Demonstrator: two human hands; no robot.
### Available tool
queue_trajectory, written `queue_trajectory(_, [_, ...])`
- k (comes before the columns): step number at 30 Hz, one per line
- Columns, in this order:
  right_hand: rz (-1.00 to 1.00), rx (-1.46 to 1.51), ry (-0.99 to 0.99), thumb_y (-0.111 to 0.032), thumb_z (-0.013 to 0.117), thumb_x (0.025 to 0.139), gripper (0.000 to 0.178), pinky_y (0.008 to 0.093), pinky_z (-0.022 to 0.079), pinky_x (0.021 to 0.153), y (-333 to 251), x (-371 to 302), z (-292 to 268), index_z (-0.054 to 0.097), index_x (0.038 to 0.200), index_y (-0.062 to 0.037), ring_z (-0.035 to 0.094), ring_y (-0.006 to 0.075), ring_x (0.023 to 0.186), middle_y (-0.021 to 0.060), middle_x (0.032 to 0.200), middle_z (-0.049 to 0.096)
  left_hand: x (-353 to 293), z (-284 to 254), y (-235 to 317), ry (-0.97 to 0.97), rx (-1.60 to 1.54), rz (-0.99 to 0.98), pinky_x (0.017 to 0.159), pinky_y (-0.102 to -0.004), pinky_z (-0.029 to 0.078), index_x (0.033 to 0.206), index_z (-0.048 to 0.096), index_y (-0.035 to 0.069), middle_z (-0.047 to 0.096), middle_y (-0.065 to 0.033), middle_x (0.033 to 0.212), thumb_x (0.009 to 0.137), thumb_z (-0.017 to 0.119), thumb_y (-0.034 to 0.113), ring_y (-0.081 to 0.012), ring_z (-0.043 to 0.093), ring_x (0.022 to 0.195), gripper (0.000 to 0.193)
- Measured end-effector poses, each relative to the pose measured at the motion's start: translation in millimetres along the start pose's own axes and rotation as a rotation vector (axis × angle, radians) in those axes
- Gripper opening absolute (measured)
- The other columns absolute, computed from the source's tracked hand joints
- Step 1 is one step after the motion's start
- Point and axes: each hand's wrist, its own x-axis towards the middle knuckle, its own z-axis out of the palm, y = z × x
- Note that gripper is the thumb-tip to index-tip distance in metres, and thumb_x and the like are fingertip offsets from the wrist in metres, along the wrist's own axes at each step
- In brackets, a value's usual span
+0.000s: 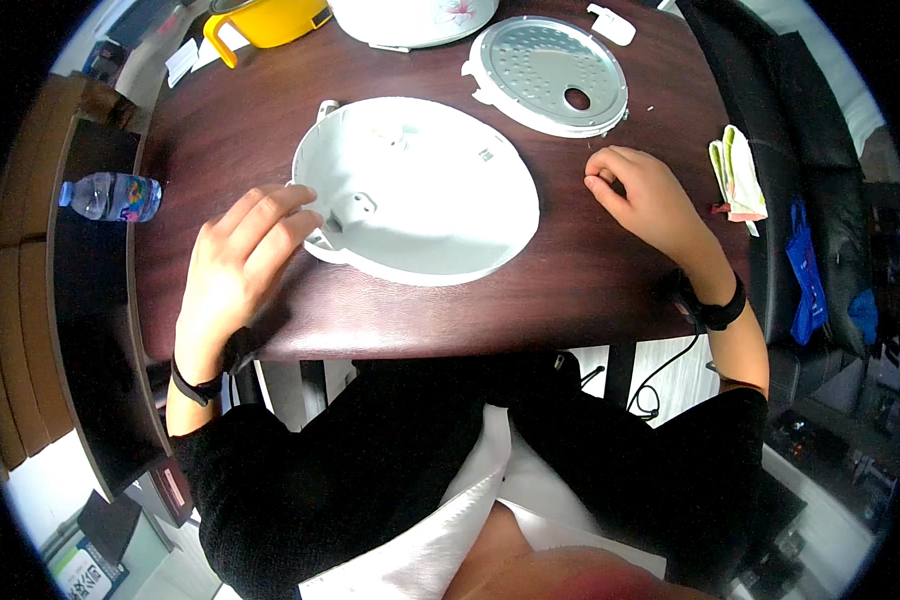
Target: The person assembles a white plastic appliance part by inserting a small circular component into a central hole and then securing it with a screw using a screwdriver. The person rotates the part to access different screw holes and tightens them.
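A white plastic lid shell (430,200), rounded like a rice cooker's lid, lies with its hollow inside up on the table in front of me. My left hand (245,255) has its fingers bent over the shell's left rim, by a small latch-like part; the thumb is hidden. To the right of the shell, my right hand (645,195) rests on the table with fingers curled in and nothing visible in them. Beyond it lies a round grey inner lid plate (545,75) with many dimples and one dark hole.
On the dark wooden table (410,325), a white flower-printed appliance body (415,20) and a yellow handled pot (270,22) stand at the back. A small white part (612,25) lies far right, folded gloves (738,175) at the right edge. A water bottle (115,197) lies left.
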Motion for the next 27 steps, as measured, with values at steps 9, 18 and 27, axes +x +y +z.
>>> queue_trajectory(9, [0.067,0.020,-0.090,-0.015,0.060,0.083,0.014,0.0371,0.043,0.057,-2,8,-3,0.054,0.081,-0.0020,0.056,0.0282,0.061,0.0127,0.070,0.055,-23,13,-28,-0.039,-0.026,-0.251,0.071,-0.0338,0.056,0.093,0.059,0.006,0.057,-0.0070,0.114,0.068,0.067,0.000,-0.0244,0.063,0.092,0.027])
queue_trajectory(18, [0.269,-0.119,-0.098,-0.018,0.058,0.084,0.017,0.0374,0.045,0.058,59,-1,-40,0.056,0.083,-0.0018,0.060,0.0290,0.065,0.0135,0.070,0.060,-32,33,-29,-0.089,-0.289,-0.549,0.076,-0.0341,0.054,0.115,0.053,0.005,0.056,-0.0117,0.116,0.068,0.062,-0.010,-0.0264,0.062,0.096,0.050])
queue_trajectory(27, [0.325,-0.162,0.094,-0.008,0.060,0.085,0.021,0.0283,0.043,0.054,162,12,-39,0.052,0.104,-0.0045,0.054,0.0131,0.058,0.0037,0.063,0.053,-48,40,-34,-0.021,-1.047,-1.049,0.062,-0.0294,0.055,0.126,0.043,-0.005,0.060,-0.0169,0.101,0.088,0.042,0.008,-0.0197,0.064,0.081,0.040])
